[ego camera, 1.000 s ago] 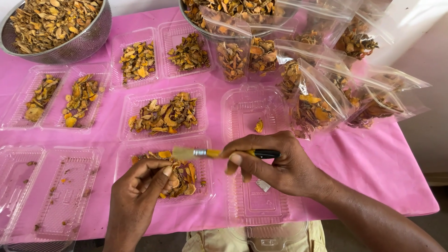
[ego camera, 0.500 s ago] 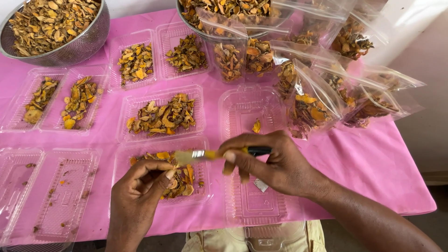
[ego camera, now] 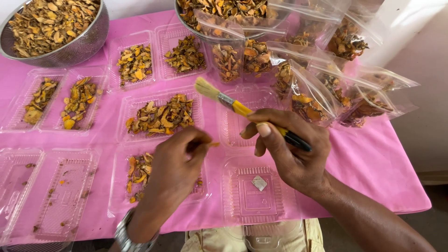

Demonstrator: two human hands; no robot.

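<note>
**Brush up, chip pinched at centre frame**

The paintbrush [ego camera: 242, 109] sits mid-frame, bristles angled to the upper left, and the right hand [ego camera: 291, 151] is closed round its black handle. The left hand [ego camera: 175, 163] has its fingers pinched on a small orange chip [ego camera: 213, 144], above a clear tray [ego camera: 140, 175] of dried orange pieces. Pink worktop [ego camera: 373, 163] underneath, steel bowl [ego camera: 81, 44] upper left, filled bags [ego camera: 322, 100] upper right.

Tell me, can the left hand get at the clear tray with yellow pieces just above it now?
Probably yes: the left hand sits right beside that tray, which lies open with nothing between; its fingers pinch only a small yellow piece.
</note>
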